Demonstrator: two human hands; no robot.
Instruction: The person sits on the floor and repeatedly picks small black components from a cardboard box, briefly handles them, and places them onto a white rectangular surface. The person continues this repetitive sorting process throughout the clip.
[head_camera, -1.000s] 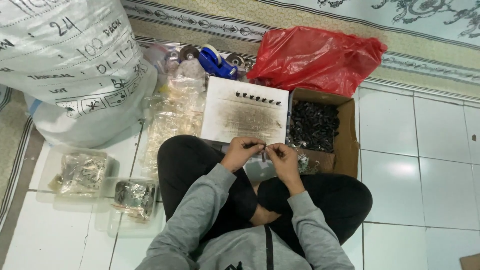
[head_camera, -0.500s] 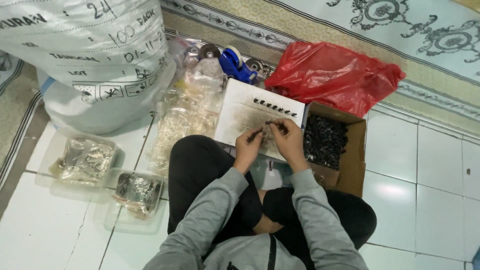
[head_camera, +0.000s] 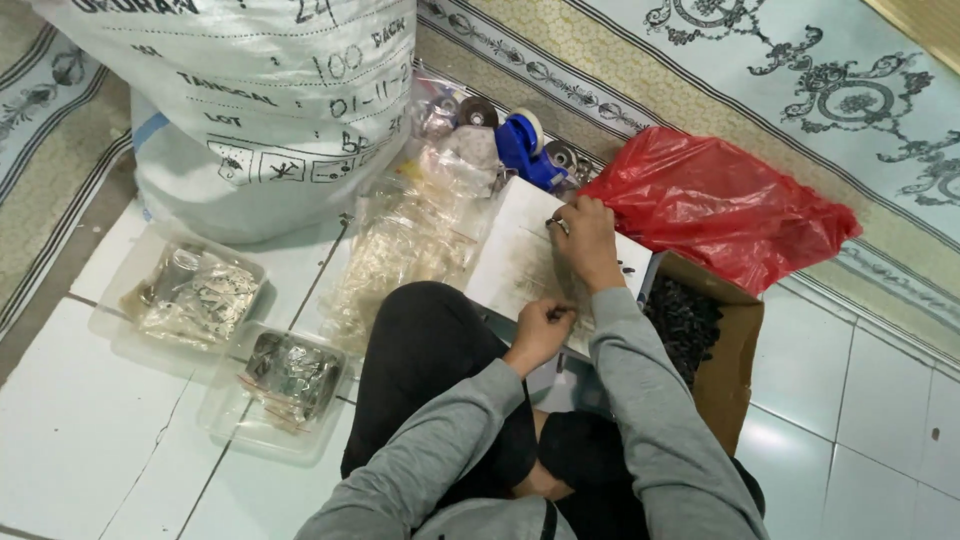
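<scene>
A white board (head_camera: 512, 262) lies across my lap, with small dark pieces at its far edge. My right hand (head_camera: 584, 240) reaches to that far edge, fingertips pinched on a small dark piece. My left hand (head_camera: 540, 330) rests near the board's near edge, fingers closed on a tiny thin item that is too small to identify. A cardboard box (head_camera: 735, 360) full of small black parts (head_camera: 682, 325) stands to the right of the board.
A red plastic bag (head_camera: 720, 205) lies beyond the box. A large white sack (head_camera: 250, 100) stands at the far left. Two clear trays (head_camera: 185, 295) (head_camera: 285, 385) with bagged parts sit on the tiled floor, clear bags (head_camera: 405, 250) and a blue tape dispenser (head_camera: 525, 150) beyond.
My right hand has moved away from the left one to the board's far edge. The view has shifted, so the sack and trays look nearer.
</scene>
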